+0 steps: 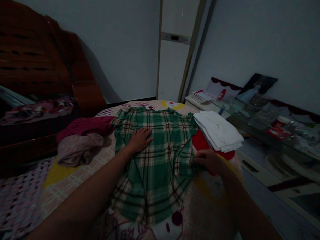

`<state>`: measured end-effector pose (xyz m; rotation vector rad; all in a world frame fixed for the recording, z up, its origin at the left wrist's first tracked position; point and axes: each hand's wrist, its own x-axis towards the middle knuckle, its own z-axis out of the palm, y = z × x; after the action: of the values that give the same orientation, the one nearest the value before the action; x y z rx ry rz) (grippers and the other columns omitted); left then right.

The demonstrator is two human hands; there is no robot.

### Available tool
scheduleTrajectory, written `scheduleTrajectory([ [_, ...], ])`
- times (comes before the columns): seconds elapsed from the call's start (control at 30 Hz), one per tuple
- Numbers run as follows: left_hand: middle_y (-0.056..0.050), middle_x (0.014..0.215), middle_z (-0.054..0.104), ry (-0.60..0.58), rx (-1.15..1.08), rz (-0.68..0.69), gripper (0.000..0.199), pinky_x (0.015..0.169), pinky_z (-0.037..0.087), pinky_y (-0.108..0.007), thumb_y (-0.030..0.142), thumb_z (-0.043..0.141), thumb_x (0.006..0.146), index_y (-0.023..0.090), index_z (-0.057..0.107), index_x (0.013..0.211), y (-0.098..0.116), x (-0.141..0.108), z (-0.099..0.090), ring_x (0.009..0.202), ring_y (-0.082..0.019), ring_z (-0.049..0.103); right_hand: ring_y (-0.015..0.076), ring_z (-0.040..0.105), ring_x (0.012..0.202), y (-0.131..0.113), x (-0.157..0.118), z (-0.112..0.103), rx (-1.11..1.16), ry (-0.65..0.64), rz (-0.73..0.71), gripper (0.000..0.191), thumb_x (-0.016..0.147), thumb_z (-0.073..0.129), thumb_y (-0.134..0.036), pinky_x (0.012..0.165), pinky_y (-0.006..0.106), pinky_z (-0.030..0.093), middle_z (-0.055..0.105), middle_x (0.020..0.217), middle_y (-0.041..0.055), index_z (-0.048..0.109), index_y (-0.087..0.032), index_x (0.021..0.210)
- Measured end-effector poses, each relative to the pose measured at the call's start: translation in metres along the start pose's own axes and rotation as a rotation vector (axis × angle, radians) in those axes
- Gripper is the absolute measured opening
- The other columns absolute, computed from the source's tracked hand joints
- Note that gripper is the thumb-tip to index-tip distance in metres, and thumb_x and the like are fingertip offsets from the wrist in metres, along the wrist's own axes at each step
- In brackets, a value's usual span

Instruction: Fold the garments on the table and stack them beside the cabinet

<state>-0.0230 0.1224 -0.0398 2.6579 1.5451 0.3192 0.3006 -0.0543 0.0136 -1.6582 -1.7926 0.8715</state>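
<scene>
We have a green plaid shirt (154, 130) lying spread out on the printed cover (91, 173), in the middle of the scene, with its collar side toward the far edge. Our left hand (140, 140) rests flat on the left part of the shirt, the fingers a little spread, and it pinches nothing. Our right hand (206, 160) is at the right edge of the shirt, near the sleeve, with bent fingers; whether they pinch the fabric, we cannot tell (the light is quite dim there).

To the far right of the shirt we see folded white cloth (219, 131). On the left are a crumpled magenta garment (84, 126) and, on its near side, a pale pink garment (77, 148). At the right stands a glass-topped cabinet (233, 108), and at the far left a wooden bench (27, 68).
</scene>
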Motion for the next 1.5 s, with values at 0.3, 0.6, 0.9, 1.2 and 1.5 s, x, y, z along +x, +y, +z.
scheduleTrajectory([
  [0.3,-0.014,0.153,0.040,0.005,-0.009,0.021,0.055,0.114,0.025,-0.057,0.042,0.037,0.096,0.021,0.043,0.146,-0.003,0.003,0.001,0.143,-0.031,0.033,0.0168,0.056,0.050,0.016,-0.037,-0.023,-0.116,0.411,0.166,0.010,0.067,0.064,-0.030,0.049,0.027,0.039,0.062,0.054,0.0010,0.061,-0.021,0.063],
  [0.6,-0.014,0.153,0.040,-0.013,0.016,0.014,0.054,0.115,0.025,-0.056,0.042,0.035,0.097,0.020,0.042,0.146,0.000,0.001,-0.003,0.143,-0.029,0.032,0.0213,0.063,0.076,-0.020,-0.059,0.034,-0.487,0.082,0.017,0.019,0.077,0.071,-0.036,0.065,0.029,0.039,0.071,0.086,0.0050,0.069,-0.022,0.089],
  [0.9,-0.015,0.153,0.040,0.001,0.022,0.024,0.053,0.114,0.027,-0.057,0.041,0.037,0.097,0.019,0.044,0.145,-0.003,0.002,0.000,0.142,-0.031,0.034,0.0270,0.069,0.093,-0.037,-0.044,0.049,-0.716,0.007,0.041,0.044,0.087,0.061,-0.055,0.076,0.031,0.043,0.075,0.097,0.0097,0.066,-0.019,0.111],
  [1.2,-0.015,0.153,0.040,0.002,0.025,0.024,0.053,0.114,0.026,-0.057,0.042,0.037,0.098,0.019,0.043,0.146,-0.004,0.003,0.003,0.142,-0.031,0.034,0.0239,0.070,0.082,-0.059,-0.024,0.078,-0.847,0.047,0.173,0.035,0.093,0.053,-0.048,0.065,0.028,0.040,0.075,0.085,0.0111,0.070,-0.017,0.093],
  [1.5,-0.014,0.152,0.041,0.010,0.013,0.010,0.053,0.114,0.026,-0.057,0.041,0.039,0.097,0.020,0.044,0.146,-0.001,0.002,0.001,0.141,-0.032,0.035,0.0154,0.064,0.073,-0.055,-0.015,0.066,-0.524,0.067,0.214,0.016,0.086,0.060,-0.026,0.061,0.024,0.035,0.072,0.076,0.0044,0.069,-0.017,0.077],
])
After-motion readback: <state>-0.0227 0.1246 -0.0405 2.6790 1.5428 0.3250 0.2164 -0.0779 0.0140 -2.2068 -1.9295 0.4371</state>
